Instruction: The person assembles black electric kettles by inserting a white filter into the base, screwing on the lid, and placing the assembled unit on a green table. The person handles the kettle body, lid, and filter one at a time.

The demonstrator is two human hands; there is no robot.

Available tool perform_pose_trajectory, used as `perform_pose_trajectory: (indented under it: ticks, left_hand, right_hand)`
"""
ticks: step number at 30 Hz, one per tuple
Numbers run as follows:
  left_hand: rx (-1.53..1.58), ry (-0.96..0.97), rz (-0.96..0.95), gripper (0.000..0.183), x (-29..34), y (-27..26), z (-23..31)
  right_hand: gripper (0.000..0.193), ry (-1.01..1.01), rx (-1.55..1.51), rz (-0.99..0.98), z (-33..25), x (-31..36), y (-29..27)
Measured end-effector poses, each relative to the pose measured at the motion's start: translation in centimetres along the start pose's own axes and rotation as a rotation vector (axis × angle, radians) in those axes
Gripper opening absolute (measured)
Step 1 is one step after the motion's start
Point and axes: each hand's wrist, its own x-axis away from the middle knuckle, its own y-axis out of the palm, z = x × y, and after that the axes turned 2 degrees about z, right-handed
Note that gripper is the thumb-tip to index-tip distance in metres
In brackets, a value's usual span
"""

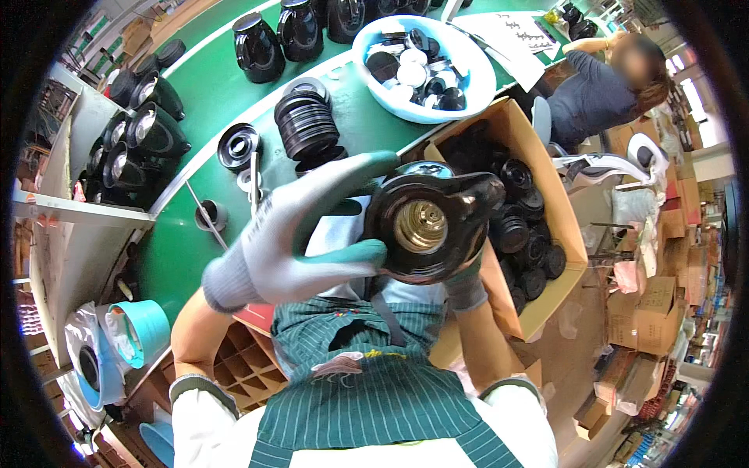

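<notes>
A glossy black thermal jug (390, 257) is tilted so that its mouth faces up at me, showing a gold-toned, shiny inner wall. Its spout points to the right. From below, my right hand (466, 287), in a grey and green glove, grips the jug; most of its fingers are hidden behind it. My left hand (300, 226), gloved alike, is at the jug's left side with thumb and fingers spread wide. Its fingertips reach the rim area, and whether they touch cannot be made out.
On the green table (211, 101) are a stack of black lids (304, 125), a black ring part (239, 147) and black jugs (259, 48). A blue basin (363, 82) holds small caps. A cardboard box (573, 253) of black parts stands at right. Another person (597, 97) sits beyond.
</notes>
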Motion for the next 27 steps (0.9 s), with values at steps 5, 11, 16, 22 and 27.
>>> perform_pose_trajectory:
  ticks: [5, 11, 16, 22, 27]
  left_hand:
    - [-0.237, 0.195, -0.002, 0.080, -0.1, 1.5, 0.2]
    - [-0.199, 0.225, -0.016, 0.085, 0.5, 1.7, 0.0]
    - [-0.156, 0.247, 0.008, 0.088, 1.7, 1.1, -1.6]
    - [-0.454, 0.236, -0.096, 0.065, 10.2, 5.6, -11.3]
    - [-0.719, -0.010, 0.172, 0.041, 15.6, 2.8, -18.9]
  right_hand:
    - [0.051, 0.028, 0.238, -0.037, -2.4, 0.4, 4.7]
    - [0.056, 0.091, 0.148, -0.036, -2.9, 1.2, 7.2]
    - [0.060, 0.111, 0.167, 0.005, -3.3, 1.0, 7.4]
    - [0.083, 0.127, 0.533, -0.183, -8.8, -1.0, 5.4]
    - [0.094, -0.050, 1.334, -0.453, -1.5, 0.9, 5.4]
